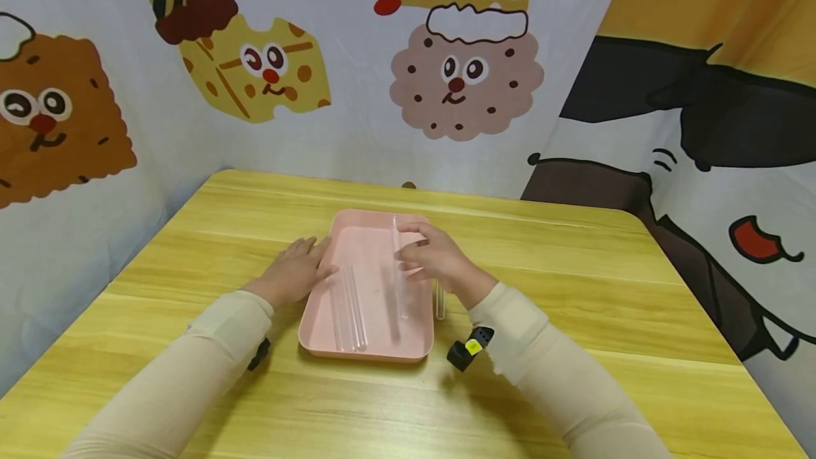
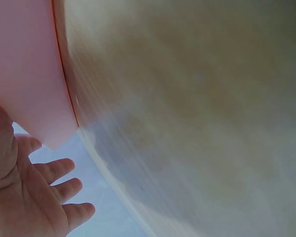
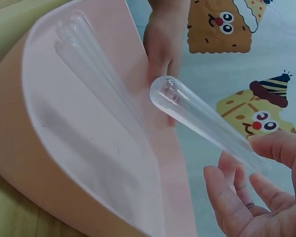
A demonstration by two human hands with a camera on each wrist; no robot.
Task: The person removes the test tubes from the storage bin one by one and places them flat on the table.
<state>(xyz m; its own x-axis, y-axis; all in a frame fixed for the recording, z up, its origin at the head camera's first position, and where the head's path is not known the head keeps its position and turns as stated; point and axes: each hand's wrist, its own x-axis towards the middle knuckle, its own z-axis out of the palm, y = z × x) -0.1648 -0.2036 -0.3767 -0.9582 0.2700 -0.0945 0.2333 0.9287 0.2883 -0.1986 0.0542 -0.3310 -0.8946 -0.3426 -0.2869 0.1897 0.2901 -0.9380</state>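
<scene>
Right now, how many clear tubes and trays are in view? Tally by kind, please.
Clear tubes: 5 (3 in the tray, 1 held in the right hand, 1 on the table beside the tray)
Pink tray: 1
Total: 6

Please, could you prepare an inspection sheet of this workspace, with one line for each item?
Surface: wood-grain table.
Job's things: pink tray with clear tubes lying in it; another tube outside, beside its right side.
Clutter: nothing seen.
Hands: right hand holds one raised tube above the tray; left hand, fingers extended, is at the tray's left edge.
Cables: nothing seen.
Surroundings: light cloth with cartoon prints behind the table.
</scene>
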